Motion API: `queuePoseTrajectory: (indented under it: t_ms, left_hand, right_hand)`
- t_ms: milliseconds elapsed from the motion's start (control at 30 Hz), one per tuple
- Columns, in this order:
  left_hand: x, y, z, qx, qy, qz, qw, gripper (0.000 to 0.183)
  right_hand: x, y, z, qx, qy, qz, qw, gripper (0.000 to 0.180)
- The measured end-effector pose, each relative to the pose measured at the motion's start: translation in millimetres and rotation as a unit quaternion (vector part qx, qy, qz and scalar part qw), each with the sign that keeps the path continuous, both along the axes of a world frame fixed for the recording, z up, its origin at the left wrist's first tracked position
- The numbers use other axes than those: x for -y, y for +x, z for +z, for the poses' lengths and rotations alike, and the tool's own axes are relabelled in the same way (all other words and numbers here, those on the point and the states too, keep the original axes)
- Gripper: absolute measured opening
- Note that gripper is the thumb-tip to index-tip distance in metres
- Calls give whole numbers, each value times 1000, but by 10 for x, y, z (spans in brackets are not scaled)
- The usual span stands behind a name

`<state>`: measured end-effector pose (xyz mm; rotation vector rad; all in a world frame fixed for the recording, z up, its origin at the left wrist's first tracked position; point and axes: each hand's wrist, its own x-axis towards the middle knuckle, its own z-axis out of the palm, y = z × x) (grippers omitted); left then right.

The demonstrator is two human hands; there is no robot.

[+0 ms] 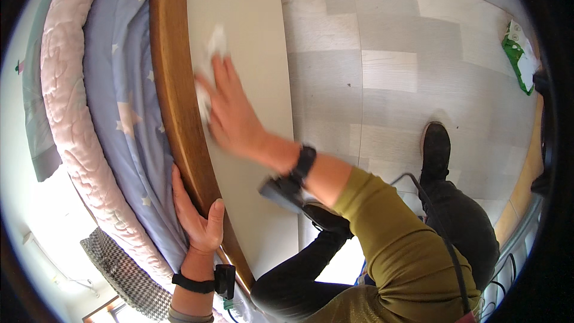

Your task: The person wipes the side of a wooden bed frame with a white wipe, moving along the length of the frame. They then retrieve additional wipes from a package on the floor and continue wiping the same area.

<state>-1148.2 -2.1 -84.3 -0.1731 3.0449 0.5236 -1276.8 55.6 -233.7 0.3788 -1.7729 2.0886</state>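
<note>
My right hand point(235, 112) is spread against the white side panel point(255, 72) of a bed, pressing a white wipe or cloth point(218, 40) to it. Motion blurs both the fingers and the cloth, and part of the cloth lies hidden under the palm. Along the top of that panel runs a brown wooden bed rail point(172, 72). Lower down, my left hand point(199, 226) straddles this rail, thumb on the panel side and fingers against the blue star-patterned bedding point(130, 112). Each wrist wears a black strap with a device.
A pink quilted cover point(67, 98) lies along the bed's far side. On the pale tiled floor point(390, 76) stand my dark shoes point(436, 143). A green and white packet point(519, 58) lies at the right edge. A black cable point(430, 206) runs beside my right sleeve.
</note>
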Motion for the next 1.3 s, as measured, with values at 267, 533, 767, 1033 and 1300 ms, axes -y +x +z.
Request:
queuePoseTrajectory:
  t_ms: [267,533,767,1033,1300]
  left_hand:
    - [-14,1,9,2,20,14,1000,85]
    - [-12,9,6,15,4,30,999,89]
    - [1,21,1,13,11,31,999,91]
    - [1,23,10,13,15,25,999,89]
    - [1,17,7,13,7,28,999,89]
  right_hand:
    - [-151,816,-102,-76,31,158,984,72]
    - [2,-875,-492,51,37,-59,996,57]
    - [-138,144,-820,143,41,38,988,61]
    - [-199,298,-753,54,78,111,989,64]
    - [-281,254,-498,95,87,81,988,65]
